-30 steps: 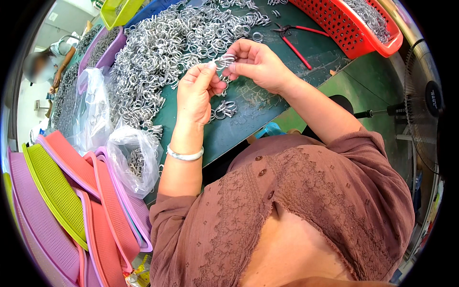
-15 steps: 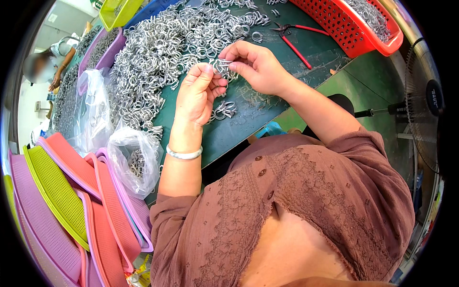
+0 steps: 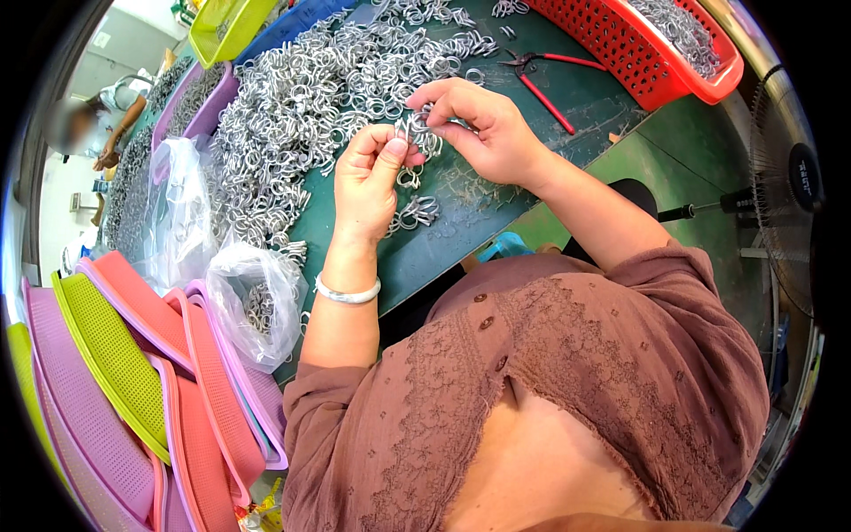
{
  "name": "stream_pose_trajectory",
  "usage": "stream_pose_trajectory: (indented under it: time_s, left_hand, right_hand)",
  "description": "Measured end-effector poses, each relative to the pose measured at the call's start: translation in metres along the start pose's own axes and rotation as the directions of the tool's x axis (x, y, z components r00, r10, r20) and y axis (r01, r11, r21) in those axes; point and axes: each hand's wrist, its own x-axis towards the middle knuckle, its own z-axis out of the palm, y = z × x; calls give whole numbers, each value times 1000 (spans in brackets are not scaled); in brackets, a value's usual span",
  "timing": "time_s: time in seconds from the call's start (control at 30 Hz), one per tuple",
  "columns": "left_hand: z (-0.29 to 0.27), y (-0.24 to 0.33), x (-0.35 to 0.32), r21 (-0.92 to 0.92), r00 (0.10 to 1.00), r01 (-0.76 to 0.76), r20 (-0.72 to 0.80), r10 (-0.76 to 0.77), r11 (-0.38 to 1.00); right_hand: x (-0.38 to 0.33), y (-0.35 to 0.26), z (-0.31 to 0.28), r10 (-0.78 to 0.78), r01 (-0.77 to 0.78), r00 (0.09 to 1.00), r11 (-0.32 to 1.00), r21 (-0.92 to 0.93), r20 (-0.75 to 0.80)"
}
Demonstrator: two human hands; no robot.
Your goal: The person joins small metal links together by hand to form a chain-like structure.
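My left hand (image 3: 369,182) pinches small silvery metal rings (image 3: 420,133) between thumb and forefinger, above the green table. From the right, my right hand (image 3: 483,129) grips the same little cluster with its fingertips; how many rings each hand has is too small to tell. Another ring or two dangle just under the cluster. Below my hands, a small group of rings (image 3: 418,213) lies on the tabletop. A big heap of loose grey metal rings (image 3: 292,115) spreads beyond and to the left of my hands.
Red-handled cutters (image 3: 548,93) lie right of the heap, beside a red perforated basket (image 3: 656,80) of metal pieces. A clear plastic bag (image 3: 253,301) holding rings stands at left, near stacked colourful baskets (image 3: 115,363). A fan (image 3: 802,177) is at right; another person (image 3: 115,115) sits far left.
My left hand has shifted slightly right and down. The ring cluster between my fingertips has turned, with rings now hanging lower beneath it. My right hand stays nearly in place.
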Motion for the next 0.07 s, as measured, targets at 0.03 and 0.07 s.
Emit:
stream_pose_trajectory:
  time_s: [0.03, 0.07]
  left_hand:
    - [1, 0, 0, 5, 1000, -13, -4, 13, 1000]
    - [2, -1, -1, 10, 1000, -25, -7, 25, 1000]
  right_hand:
    - [0, -1, -1, -14, 14, 1000, 1000, -13, -4]
    - [-1, 0, -3, -21, 22, 1000, 1000, -22, 15]
